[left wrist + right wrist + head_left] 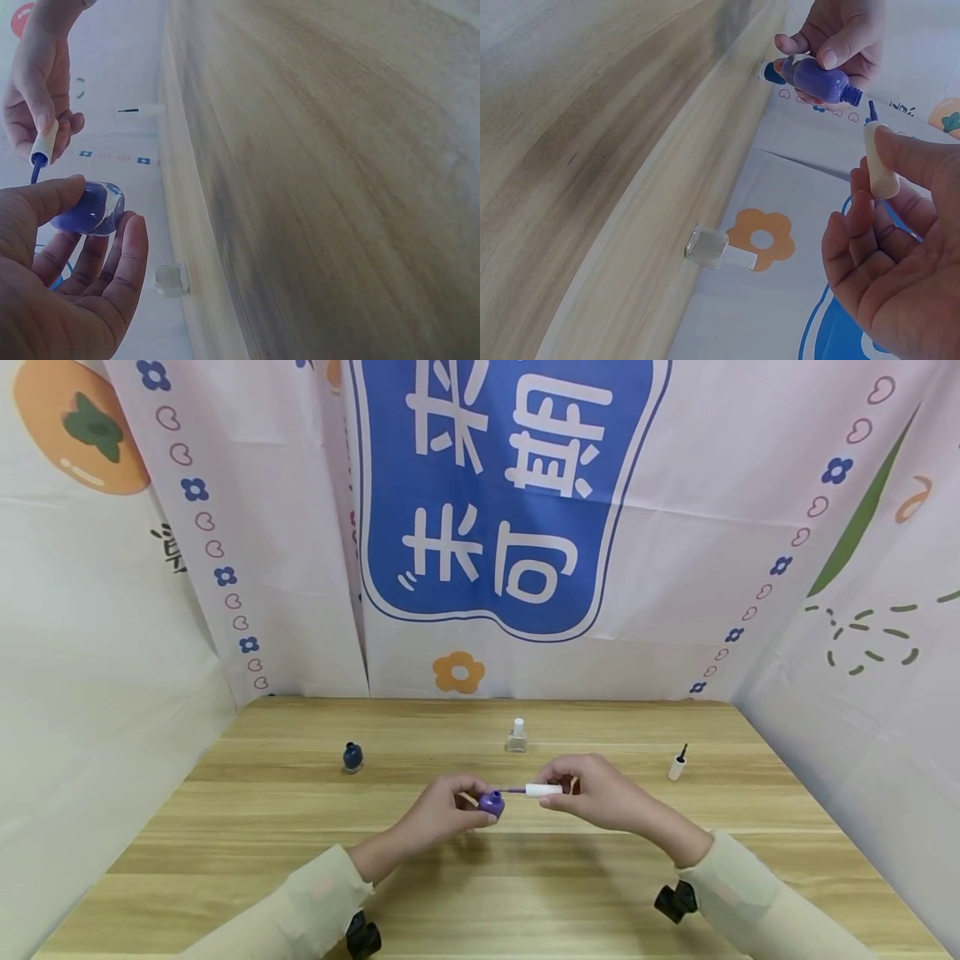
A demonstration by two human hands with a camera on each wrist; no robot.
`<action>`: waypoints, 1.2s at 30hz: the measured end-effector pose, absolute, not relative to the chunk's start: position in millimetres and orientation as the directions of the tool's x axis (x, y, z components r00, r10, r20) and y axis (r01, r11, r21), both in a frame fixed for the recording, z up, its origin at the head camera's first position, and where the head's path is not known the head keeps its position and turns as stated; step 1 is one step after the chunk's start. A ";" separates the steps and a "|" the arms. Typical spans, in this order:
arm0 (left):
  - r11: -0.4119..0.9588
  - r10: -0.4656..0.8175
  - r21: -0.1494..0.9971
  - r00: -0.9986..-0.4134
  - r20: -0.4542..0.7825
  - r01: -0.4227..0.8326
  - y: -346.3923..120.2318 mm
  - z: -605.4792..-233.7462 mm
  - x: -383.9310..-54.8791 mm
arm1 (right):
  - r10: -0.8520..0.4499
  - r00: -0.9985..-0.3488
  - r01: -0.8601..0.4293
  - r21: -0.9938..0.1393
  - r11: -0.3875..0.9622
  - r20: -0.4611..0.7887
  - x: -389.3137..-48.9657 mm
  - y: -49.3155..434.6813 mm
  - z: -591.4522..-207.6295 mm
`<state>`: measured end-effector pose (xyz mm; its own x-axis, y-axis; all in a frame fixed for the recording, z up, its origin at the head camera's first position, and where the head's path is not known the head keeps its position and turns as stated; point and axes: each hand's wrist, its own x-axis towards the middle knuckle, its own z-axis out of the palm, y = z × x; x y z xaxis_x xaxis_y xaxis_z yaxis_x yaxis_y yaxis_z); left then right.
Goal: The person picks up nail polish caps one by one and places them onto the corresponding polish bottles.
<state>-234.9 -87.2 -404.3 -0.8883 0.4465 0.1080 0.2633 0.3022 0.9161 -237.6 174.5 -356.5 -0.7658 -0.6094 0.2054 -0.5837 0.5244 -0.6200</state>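
My left hand [447, 806] pinches a small purple nail polish bottle [491, 804] between thumb and fingers above the table. The bottle is uncapped, and its threaded neck [851, 95] shows in the right wrist view. My right hand [596, 789] holds the white brush cap [543, 790] between thumb and fingers. From that cap a purple-coated brush [512, 791] points left, its tip close beside the bottle's mouth. In the left wrist view the purple bottle [91, 208] lies tilted in the fingers, with its clear glass base outward.
On the wooden table [525, 893], a dark blue polish bottle [352, 757] stands uncapped at the left. A clear bottle with a white cap [517, 737] stands behind the hands. Another white brush cap [677, 764] stands at the right, its dark brush upward. Printed cloth [660, 602] hangs around the table.
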 end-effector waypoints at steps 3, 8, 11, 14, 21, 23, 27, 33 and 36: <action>0.302 0.450 0.915 -0.886 0.109 0.266 -87.6 -404.9 -234.8 | -0.616 -0.761 -0.591 -0.612 0.526 0.205 -237.4 172.9 -355.5; 0.310 0.451 0.912 -0.886 0.106 0.267 -88.0 -405.5 -234.7 | -0.623 -0.756 -0.598 -0.601 0.530 0.203 -237.7 171.5 -355.8; 0.311 0.453 0.913 -0.886 0.103 0.265 -87.9 -405.6 -234.5 | -0.626 -0.753 -0.603 -0.594 0.532 0.203 -237.8 170.9 -356.0; 0.305 0.458 0.914 -0.883 0.104 0.266 -87.5 -406.1 -234.5 | -0.628 -0.752 -0.605 -0.589 0.536 0.202 -237.2 170.0 -355.4; 0.308 0.467 0.912 -0.878 0.105 0.273 -86.7 -407.6 -234.8 | -0.620 -0.756 -0.608 -0.576 0.546 0.211 -235.1 166.8 -352.8; 0.310 0.468 0.911 -0.877 0.105 0.274 -86.4 -407.6 -234.8 | -0.621 -0.751 -0.614 -0.579 0.536 0.222 -234.7 166.4 -352.8; 0.307 0.470 0.912 -0.877 0.102 0.271 -85.9 -408.2 -234.9 | -0.624 -0.741 -0.622 -0.603 0.499 0.247 -234.9 165.1 -353.4; 0.304 0.477 0.914 -0.874 0.099 0.270 -84.3 -409.7 -235.4 | -0.601 -0.759 -0.597 -0.639 0.485 0.252 -235.2 161.8 -352.4; 0.299 0.480 0.915 -0.872 0.100 0.270 -83.1 -409.3 -234.6 | -0.593 -0.762 -0.593 -0.647 0.480 0.259 -234.8 159.9 -351.4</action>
